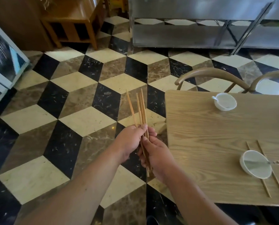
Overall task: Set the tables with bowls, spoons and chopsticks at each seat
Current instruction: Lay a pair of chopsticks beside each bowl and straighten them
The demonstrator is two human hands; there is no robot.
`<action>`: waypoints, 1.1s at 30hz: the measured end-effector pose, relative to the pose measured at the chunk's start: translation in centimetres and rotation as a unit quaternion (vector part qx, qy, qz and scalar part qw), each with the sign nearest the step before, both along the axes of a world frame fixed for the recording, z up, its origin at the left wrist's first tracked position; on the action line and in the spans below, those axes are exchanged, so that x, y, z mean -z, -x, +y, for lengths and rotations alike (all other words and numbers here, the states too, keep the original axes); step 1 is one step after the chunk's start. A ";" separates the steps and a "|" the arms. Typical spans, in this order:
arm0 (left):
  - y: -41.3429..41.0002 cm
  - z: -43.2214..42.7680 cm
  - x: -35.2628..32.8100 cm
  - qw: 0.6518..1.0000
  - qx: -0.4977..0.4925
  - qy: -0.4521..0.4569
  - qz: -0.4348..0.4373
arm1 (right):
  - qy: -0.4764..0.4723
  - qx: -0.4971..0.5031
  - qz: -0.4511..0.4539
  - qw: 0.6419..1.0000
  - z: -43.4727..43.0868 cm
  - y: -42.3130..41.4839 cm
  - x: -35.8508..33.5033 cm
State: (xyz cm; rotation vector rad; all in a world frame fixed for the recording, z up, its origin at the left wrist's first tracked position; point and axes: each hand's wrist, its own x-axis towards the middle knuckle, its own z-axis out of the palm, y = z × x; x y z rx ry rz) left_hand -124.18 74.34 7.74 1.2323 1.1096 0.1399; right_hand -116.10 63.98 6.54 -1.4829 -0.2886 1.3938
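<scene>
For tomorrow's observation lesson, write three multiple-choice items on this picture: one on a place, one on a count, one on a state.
1. Where does the near bowl sit?
A. On a pair of chopsticks on the table
B. On a chair
C. On the floor

2. How many bowls are on the table?
A. One
B. Two
C. Four

3. The loose chopsticks are
A. lying on the floor
B. held by both hands
C. inside the far bowl

Answers: 1 A, chopstick ends stick out from under it; 2 B, near and far; 3 B, left hand and right hand grip the bundle.
</scene>
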 end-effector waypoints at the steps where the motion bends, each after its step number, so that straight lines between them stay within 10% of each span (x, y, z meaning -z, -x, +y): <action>1: 0.0 0.9 -0.2 1.000 0.004 -0.001 0.002 | -0.006 0.004 -0.006 1.000 0.9 0.1 0.0; 11: -7.7 13.9 -2.1 0.981 0.154 -0.071 0.091 | -0.049 0.045 -0.020 0.998 12.8 -6.6 0.2; 33: -34.3 51.7 -7.4 0.928 0.347 -0.106 -0.083 | -0.081 0.340 0.014 0.937 48.4 -26.6 -6.6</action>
